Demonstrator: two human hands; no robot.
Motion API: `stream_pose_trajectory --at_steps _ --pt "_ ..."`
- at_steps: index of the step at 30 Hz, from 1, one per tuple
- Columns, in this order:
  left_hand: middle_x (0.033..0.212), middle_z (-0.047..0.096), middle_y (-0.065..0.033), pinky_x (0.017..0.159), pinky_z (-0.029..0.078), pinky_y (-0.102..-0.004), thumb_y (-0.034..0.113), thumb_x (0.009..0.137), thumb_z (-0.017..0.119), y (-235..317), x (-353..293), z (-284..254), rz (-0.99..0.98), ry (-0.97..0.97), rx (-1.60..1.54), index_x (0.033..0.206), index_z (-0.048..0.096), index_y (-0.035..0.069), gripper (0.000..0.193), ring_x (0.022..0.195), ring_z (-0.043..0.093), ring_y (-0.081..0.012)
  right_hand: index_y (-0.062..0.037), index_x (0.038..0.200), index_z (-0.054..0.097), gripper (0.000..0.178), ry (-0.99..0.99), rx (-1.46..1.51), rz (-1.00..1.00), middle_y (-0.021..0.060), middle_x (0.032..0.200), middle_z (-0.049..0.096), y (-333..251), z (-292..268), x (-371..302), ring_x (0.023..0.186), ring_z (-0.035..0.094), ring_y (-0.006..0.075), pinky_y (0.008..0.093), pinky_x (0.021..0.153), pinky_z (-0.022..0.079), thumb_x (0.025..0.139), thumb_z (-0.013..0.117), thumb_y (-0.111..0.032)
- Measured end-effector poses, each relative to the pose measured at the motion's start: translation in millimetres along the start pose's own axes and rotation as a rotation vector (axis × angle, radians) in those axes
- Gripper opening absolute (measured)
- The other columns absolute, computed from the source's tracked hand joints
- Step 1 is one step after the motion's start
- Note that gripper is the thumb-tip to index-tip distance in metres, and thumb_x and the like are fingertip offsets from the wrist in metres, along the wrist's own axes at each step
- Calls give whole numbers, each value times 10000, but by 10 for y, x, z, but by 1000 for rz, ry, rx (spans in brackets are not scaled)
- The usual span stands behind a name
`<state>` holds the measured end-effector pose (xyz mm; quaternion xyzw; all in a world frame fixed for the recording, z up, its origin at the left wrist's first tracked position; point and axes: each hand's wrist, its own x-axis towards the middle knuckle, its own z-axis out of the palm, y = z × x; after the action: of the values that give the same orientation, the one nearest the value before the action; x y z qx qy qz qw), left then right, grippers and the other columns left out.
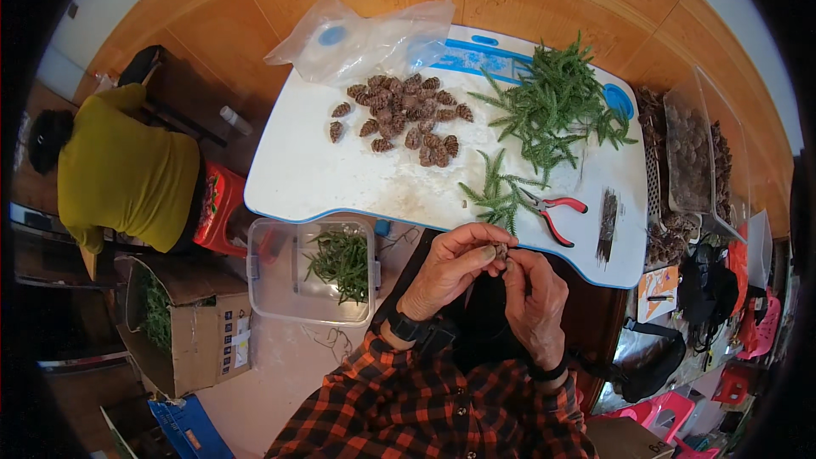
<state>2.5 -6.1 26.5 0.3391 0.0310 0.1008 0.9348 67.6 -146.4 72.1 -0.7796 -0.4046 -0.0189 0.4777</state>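
Note:
In front of the white table's near edge, my left hand point(444, 270) pinches a small brown pine cone point(501, 250) between thumb and fingers. My right hand point(537, 302) is closed close beside it, its thumb and forefinger pressed together at the cone's side; whatever they grip is too small to make out. Just beyond my hands lie green artificial fir sprigs point(490, 193) and pliers with red-and-black handles point(557, 212). A heap of pine cones point(399, 110) sits at the table's middle. To the right, a bundle of thin dark wires point(607, 225) rests on the tabletop.
A larger pile of fir sprigs point(557, 93) and a clear plastic bag point(365, 38) lie at the table's back. Below left stand a clear bin point(310, 310) with greenery and a cardboard box point(200, 344). Another person point(127, 174) sits at far left. Bins of cones point(701, 153) stand right.

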Motion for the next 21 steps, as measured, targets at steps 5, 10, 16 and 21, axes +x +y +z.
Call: stream_pose_trajectory --at_steps 5,10,16,21 --pt "1169 621 -120 835 513 -270 74 983 527 -37 -9 -58 -4 -8 -42 1189 586 -23 235 961 617 -137 30 1009 591 184 -2 -16 -14 143 801 615 21 6 -10 622 617 265 333 523 478 839 620 95" --pt "1186 615 -135 850 513 -286 75 984 517 -76 -2 -71 2 -38 -114 1187 580 -23 235 984 621 -155 29 1006 592 197 9 -28 -41 137 792 606 12 5 8 615 606 259 336 513 471 827 623 105" --pt "1159 617 -124 843 510 -290 75 986 514 -71 -2 -45 8 -45 -140 1172 590 -14 220 981 618 -159 28 1001 594 197 36 -15 -69 139 768 596 30 17 13 602 595 265 339 509 468 824 623 110" --pt "1151 614 -113 840 503 -291 78 986 531 -96 5 -41 24 -50 -150 1167 597 4 207 977 614 -160 27 999 595 195 42 -27 -58 145 764 599 30 17 6 594 594 272 343 509 470 825 622 111"
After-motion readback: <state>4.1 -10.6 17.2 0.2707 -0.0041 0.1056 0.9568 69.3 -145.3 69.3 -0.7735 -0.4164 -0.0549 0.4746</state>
